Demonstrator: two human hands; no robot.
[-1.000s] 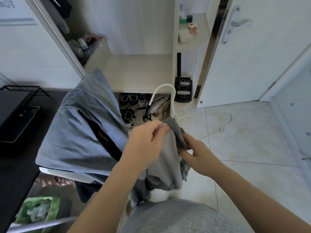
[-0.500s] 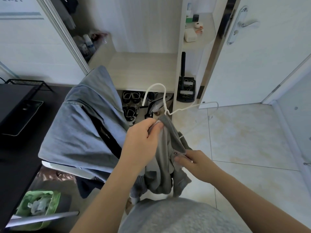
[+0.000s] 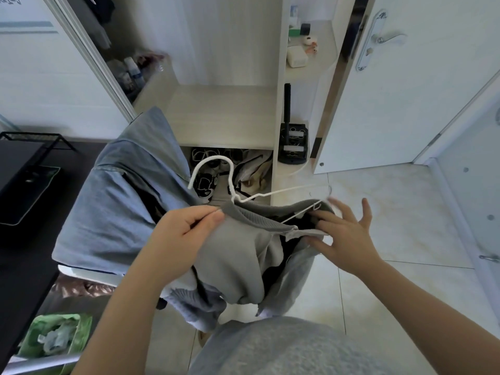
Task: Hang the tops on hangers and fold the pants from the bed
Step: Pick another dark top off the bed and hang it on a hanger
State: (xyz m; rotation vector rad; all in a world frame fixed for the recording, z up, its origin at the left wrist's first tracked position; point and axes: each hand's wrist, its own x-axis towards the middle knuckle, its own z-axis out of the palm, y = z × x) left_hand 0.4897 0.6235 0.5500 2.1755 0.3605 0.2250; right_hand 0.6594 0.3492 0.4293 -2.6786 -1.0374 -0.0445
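Note:
A grey top (image 3: 243, 255) hangs in front of me with a white wire hanger (image 3: 230, 180) partly inside its ribbed collar. The hook and the right arm of the hanger stick out above the fabric. My left hand (image 3: 186, 234) pinches the collar at its left end, just below the hook. My right hand (image 3: 343, 234) is spread, fingers straight, touching the right side of the collar near the hanger's right tip. The lower part of the top droops in folds between my arms.
A blue denim garment (image 3: 116, 201) is draped over a chair at the left. Behind it is an open wardrobe shelf (image 3: 221, 115) with shoes (image 3: 205, 182) underneath. A white door (image 3: 405, 90) stands at the right over tiled floor. A black desk (image 3: 19, 212) and a green bin (image 3: 54, 339) lie left.
The collar has been spread out to the right over the hanger arm. My right hand let go of the fabric and opened, moving up and right. The left hand kept its pinch.

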